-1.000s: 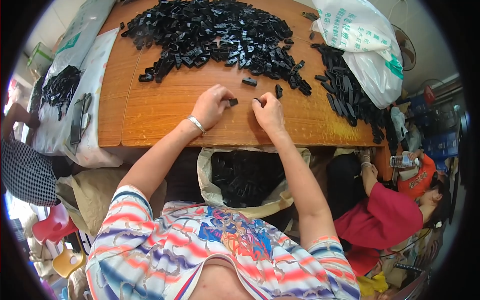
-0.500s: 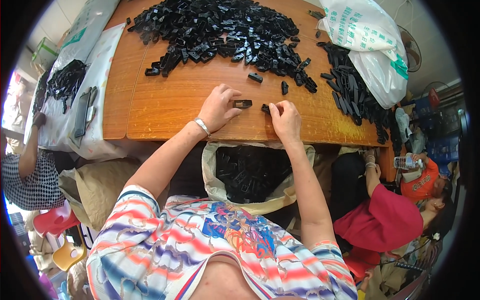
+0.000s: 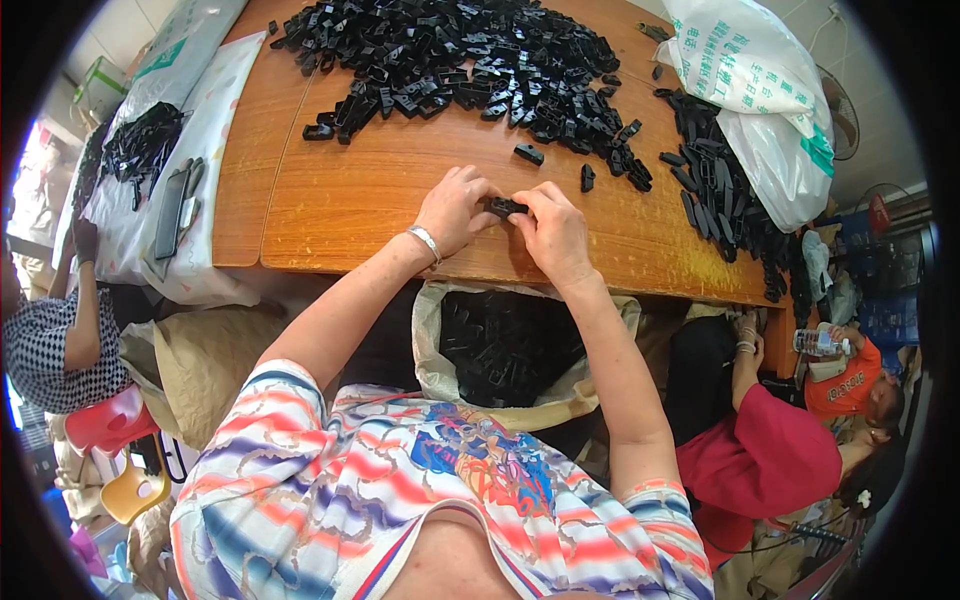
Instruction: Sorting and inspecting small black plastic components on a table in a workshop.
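Near the table's front edge, my left hand (image 3: pixel 459 210) and my right hand (image 3: pixel 553 232) meet at a small black plastic part (image 3: pixel 507 207). The left fingers and thumb grip its left end. At the other end, my right thumb and fingers pinch it closed; whether a second piece is joined there is hidden. Two loose black parts lie just beyond my hands, one a short block (image 3: pixel 529 154), the other a standing piece (image 3: pixel 587 178). Below the edge, an open pale sack (image 3: pixel 430 350) holds many similar black parts.
A large heap of black parts (image 3: pixel 450 60) covers the far table (image 3: pixel 370 190). Long, narrow black pieces (image 3: pixel 705 185) are piled at right beside a white plastic bag (image 3: pixel 765 100). People sit at both sides: a checkered sleeve (image 3: pixel 85 335) left, a red shirt (image 3: pixel 760 450) right.
My right hand has moved left, bringing its fingers onto the part in my left hand. The two hands were apart, each with a black piece. The view has shifted slightly.
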Tool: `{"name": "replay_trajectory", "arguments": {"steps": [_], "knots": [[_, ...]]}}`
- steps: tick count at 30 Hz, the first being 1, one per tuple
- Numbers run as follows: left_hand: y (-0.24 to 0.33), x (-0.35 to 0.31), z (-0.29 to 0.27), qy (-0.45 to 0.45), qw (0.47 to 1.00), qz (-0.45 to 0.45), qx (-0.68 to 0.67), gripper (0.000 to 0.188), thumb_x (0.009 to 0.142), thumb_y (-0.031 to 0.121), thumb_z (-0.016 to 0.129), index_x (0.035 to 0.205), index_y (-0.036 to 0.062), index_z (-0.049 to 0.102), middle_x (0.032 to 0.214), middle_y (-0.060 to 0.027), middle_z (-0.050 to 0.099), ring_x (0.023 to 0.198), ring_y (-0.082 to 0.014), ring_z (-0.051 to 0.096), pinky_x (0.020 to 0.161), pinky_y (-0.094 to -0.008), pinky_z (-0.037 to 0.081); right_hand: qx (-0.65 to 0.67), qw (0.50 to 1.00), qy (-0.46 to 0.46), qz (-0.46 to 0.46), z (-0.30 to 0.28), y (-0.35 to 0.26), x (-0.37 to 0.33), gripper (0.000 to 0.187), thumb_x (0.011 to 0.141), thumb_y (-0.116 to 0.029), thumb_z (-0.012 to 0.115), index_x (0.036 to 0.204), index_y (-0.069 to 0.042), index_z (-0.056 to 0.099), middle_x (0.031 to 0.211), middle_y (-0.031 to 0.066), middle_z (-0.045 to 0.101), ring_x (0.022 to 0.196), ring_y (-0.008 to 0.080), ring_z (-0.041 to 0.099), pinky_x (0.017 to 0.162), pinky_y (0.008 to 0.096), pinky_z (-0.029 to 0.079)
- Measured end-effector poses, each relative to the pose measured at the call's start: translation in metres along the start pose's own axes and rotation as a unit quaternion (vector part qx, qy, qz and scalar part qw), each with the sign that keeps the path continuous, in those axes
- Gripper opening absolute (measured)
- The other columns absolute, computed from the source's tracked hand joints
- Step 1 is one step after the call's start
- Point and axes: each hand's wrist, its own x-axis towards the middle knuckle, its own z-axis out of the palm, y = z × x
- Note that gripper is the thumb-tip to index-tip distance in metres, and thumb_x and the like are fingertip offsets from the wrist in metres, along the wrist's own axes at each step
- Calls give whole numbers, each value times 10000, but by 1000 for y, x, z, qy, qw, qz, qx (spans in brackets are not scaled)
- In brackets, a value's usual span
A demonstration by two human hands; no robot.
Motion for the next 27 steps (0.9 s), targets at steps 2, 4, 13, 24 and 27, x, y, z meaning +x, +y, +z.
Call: {"name": "replay_trajectory", "arguments": {"steps": [2,4,13,24,27], "knots": [[0,0,0,-6,1000,-14,-4,228,750,119,746,960,83,665,951,-89,582,965,-300,540,856,-384,470,-9,1000,-13,-9,5,2,3,214,750,-33,728,958,-59,682,898,103,610,797,320,638,688,407,508],[-1,1,1,-3,1000,0,-9,229,748,122,746,959,86,665,952,-88,584,967,-302,543,861,-385,470,-17,999,-25,-29,4,5,5,201,770,-41,706,969,-55,681,898,111,600,799,322,635,688,411,510],[-3,1,1,1,1000,-12,-20,286,732,92,733,1003,70,641,939,-93,588,959,-305,551,857,-384,469,-237,959,-71,-135,19,-3,-6,242,879,-31,550,1100,45,614,953,151,551,862,305,601,701,382,534],[-24,40,-20,48,998,-6,30,297,816,73,666,1109,53,622,1061,-135,606,1015,-317,579,899,-400,500,-52,981,-188,0,-42,-31,-63,317,753,-216,776,1031,-85,700,882,121,622,787,319,646,698,409,528],[-45,82,-17,163,975,50,142,359,786,50,666,1141,60,612,1180,-137,563,1125,-322,525,931,-383,487,-95,991,-99,7,-41,-7,-24,268,795,-200,735,1029,-79,685,964,137,623,837,353,652,723,429,534]]}}
